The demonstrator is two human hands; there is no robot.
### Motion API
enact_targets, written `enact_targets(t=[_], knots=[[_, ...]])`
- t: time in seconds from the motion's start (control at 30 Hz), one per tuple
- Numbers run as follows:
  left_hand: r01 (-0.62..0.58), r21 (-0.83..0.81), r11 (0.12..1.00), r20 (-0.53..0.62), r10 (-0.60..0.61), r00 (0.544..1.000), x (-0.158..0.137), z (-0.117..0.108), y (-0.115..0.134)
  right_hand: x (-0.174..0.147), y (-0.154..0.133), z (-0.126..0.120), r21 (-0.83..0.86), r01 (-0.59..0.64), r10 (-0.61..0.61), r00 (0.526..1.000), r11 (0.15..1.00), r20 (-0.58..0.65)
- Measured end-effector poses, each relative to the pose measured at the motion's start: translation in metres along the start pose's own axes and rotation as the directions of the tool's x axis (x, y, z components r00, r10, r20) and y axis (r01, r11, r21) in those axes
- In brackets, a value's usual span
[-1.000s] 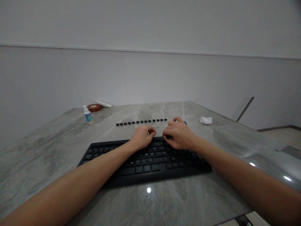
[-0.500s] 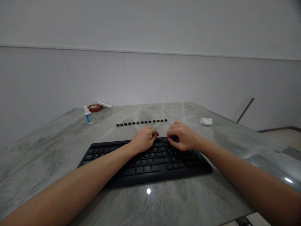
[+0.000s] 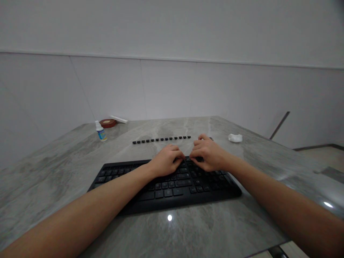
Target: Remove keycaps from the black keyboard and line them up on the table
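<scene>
A black keyboard (image 3: pixel 172 203) lies on the stone-patterned table, slightly tilted across my view. Over its back edge, right of the middle, my left hand (image 3: pixel 168 160) is closed, thumb and fingertips pinched together at the top-row keys. Close beside it, my right hand (image 3: pixel 206 154) is also closed, its fingertips nearly meeting the left ones. Whatever sits in either pinch is hidden or too small to make out. Behind the keyboard runs a neat row of several small black keycaps (image 3: pixel 161 139). Past my right hand a small dark bit (image 3: pixel 211 138) peeks out, mostly covered.
At the back left stand a white spray bottle (image 3: pixel 101 132) with a blue-yellow label, a reddish-brown box (image 3: pixel 108 124) and a thin white bar (image 3: pixel 119 119). A crumpled white tissue (image 3: pixel 235 138) lies to the right. The wall (image 3: pixel 172 89) borders the table's far side.
My left hand has shifted slightly right, its fingertips now closer to the right hand's. My right hand has moved slightly left, and a dark bit now shows behind it.
</scene>
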State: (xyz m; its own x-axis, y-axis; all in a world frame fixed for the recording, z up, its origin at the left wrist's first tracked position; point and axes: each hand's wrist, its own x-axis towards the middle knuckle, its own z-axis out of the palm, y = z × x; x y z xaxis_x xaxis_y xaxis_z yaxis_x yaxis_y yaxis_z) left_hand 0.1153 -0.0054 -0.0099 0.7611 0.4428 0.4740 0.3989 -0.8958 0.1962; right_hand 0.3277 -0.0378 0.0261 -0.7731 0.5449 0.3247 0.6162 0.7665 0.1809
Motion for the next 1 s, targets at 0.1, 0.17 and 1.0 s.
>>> enact_targets(t=[0.1, 0.17, 1.0], knots=[[-0.014, 0.013, 1.000, 0.003, 0.014, 1.000, 0.000, 0.000, 0.000, 0.000, -0.001, 0.000, -0.010, 0.008, -0.008, 1.000, 1.000, 0.014], [-0.018, 0.012, 1.000, 0.009, 0.018, 1.000, 0.000, 0.001, 0.000, 0.001, -0.002, 0.001, -0.024, 0.009, -0.009, 1.000, 1.000, 0.023], [0.008, 0.114, 0.993, 0.546, -0.069, 0.835, -0.010, -0.021, 0.033, -0.019, 0.038, -0.004, 0.071, -0.389, 0.393, 0.882, 0.919, -0.260]])
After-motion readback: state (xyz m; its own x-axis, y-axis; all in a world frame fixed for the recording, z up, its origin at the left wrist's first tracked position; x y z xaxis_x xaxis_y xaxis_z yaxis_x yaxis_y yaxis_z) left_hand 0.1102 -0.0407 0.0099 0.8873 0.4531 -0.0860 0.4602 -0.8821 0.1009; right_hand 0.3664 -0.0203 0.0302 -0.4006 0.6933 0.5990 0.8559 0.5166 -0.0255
